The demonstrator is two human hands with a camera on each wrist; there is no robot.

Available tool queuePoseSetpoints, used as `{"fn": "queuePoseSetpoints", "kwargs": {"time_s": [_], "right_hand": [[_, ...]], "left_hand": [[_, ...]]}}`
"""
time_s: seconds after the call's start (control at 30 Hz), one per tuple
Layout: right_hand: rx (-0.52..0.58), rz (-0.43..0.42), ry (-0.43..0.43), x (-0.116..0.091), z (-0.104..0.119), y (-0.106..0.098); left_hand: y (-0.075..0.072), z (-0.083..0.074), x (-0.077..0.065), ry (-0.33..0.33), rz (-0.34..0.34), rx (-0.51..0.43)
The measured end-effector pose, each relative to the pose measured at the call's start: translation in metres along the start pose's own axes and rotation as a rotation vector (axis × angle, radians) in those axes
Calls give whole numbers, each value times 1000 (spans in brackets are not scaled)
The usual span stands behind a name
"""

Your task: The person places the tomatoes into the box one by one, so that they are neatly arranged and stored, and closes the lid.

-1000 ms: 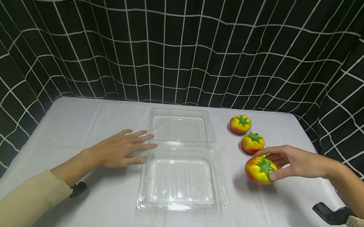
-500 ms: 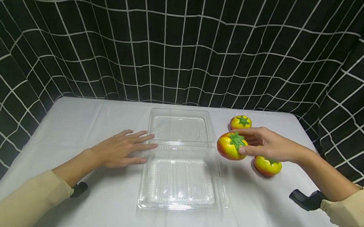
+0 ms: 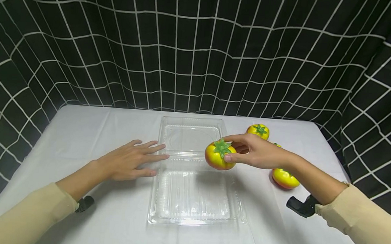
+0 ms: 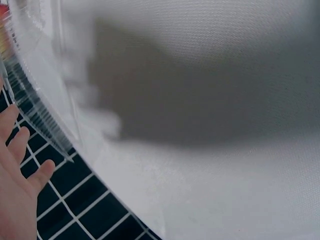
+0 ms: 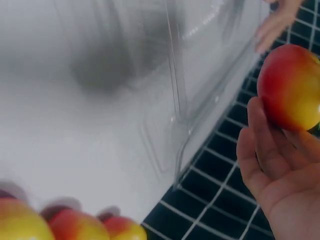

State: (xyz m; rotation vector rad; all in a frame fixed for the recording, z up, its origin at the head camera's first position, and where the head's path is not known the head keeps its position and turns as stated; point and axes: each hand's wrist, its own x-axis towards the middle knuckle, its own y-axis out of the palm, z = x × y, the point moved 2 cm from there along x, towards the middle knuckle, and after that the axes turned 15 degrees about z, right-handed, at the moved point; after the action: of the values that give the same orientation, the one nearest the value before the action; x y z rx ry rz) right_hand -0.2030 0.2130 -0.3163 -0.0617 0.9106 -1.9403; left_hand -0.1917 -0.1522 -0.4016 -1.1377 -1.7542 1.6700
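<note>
The right hand [image 3: 255, 151] now holds its tomato [image 3: 217, 158] above the clear container [image 3: 196, 199], no longer right of it; a front tomato [image 3: 283, 179] comes into view.

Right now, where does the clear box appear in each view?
Head: clear box, open, centre to lower middle.
Left wrist: box at upper left, partly cut off.
Right wrist: box, upper middle, cut off at top.
Shared landmark: dark curtain with white grid.

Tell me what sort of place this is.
Likely a staged recording booth: a gridded curtain hangs behind and beside the white table, and a black device shows at each wrist.
</note>
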Motion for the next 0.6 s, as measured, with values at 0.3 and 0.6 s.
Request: {"fn": "queuePoseSetpoints", "kwargs": {"time_s": [0.3, 0.6], "right_hand": [[-45, 70, -22, 33, 18, 16], [-84, 171, -34, 62, 25, 36]], "left_hand": [[-2, -1, 0, -8, 11, 4], [-1, 2, 1, -3, 14, -22]]}}
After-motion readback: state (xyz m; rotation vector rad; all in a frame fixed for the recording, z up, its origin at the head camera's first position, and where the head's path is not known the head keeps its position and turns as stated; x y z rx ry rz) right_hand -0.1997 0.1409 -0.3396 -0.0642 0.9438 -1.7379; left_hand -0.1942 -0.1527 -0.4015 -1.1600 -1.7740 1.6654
